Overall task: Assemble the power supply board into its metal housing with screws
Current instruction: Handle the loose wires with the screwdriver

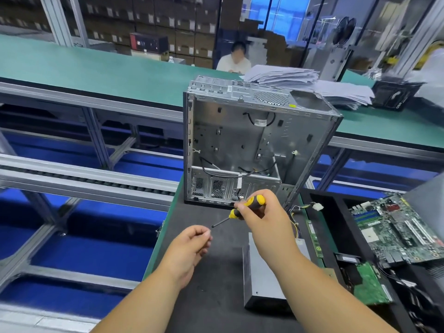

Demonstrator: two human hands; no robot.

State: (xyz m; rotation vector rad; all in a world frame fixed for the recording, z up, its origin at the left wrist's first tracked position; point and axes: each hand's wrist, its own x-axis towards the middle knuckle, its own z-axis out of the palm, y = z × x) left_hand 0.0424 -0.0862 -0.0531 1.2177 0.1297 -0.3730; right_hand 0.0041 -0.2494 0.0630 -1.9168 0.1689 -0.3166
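Right hand [260, 218] grips a yellow-black screwdriver [242, 209], tip pointing toward the left hand [191, 247], whose fingers [204, 233] pinch something too small to identify. Open metal case [252, 143] stands upright on the dark surface [204, 296]; grey power supply box [263, 277] lies under the right forearm.
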